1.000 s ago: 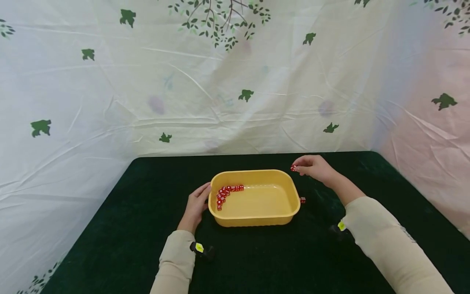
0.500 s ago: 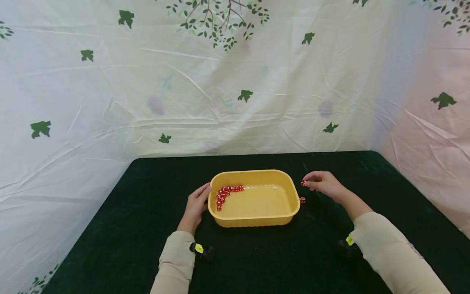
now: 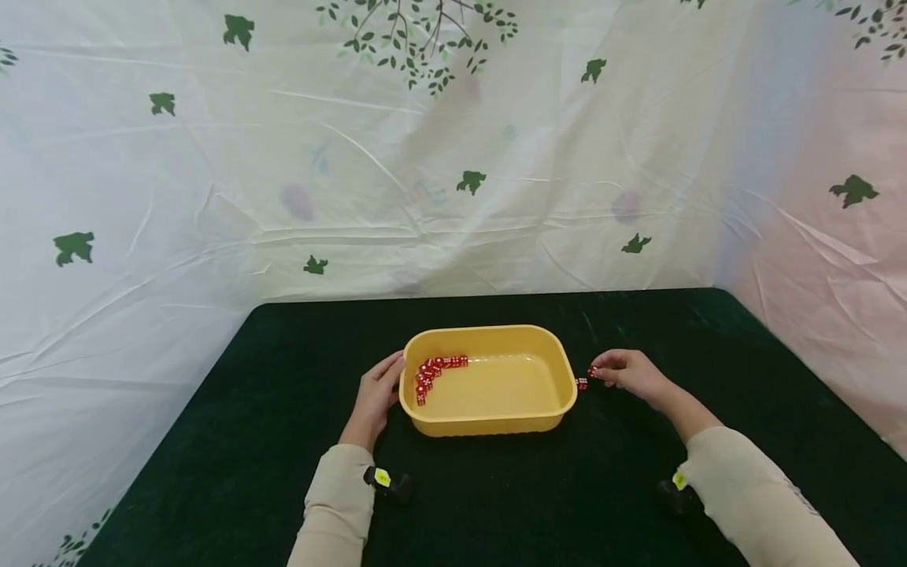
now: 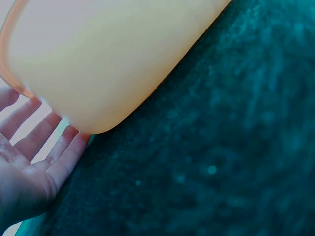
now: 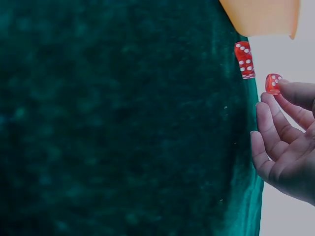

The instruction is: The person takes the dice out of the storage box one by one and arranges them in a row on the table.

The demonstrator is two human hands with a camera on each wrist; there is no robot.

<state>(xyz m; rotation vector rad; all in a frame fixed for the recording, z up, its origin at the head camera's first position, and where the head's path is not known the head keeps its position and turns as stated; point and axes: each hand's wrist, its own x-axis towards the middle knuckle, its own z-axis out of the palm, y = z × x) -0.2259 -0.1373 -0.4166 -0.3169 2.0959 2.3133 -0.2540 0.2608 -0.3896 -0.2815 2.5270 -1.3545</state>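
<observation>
A yellow plastic tub [image 3: 496,390] sits mid-table, with several red dice [image 3: 432,368] clustered inside along its left end. My left hand [image 3: 373,398] rests against the tub's left end; in the left wrist view its fingers [image 4: 40,132] reach out straight and touch the outer wall. To the right of the tub, my right hand [image 3: 634,376] pinches a single red die [image 5: 273,83] between thumb and forefinger, the other fingers spread loosely. Close by that die, a short row of red dice [image 5: 244,60] lies on the cloth right at the tub's right wall.
Dark green cloth [image 3: 489,496] covers the table, whose back edge runs just behind the tub. Pale fabric with green leaf prints [image 3: 354,197] hangs behind and at both sides. A small black device with a yellow tag [image 3: 383,477] is worn on the left wrist, another on the right.
Holding the die, my right hand has come down and nearer from beyond the tub's far right corner to beside the dice row. The left hand keeps its place at the tub.
</observation>
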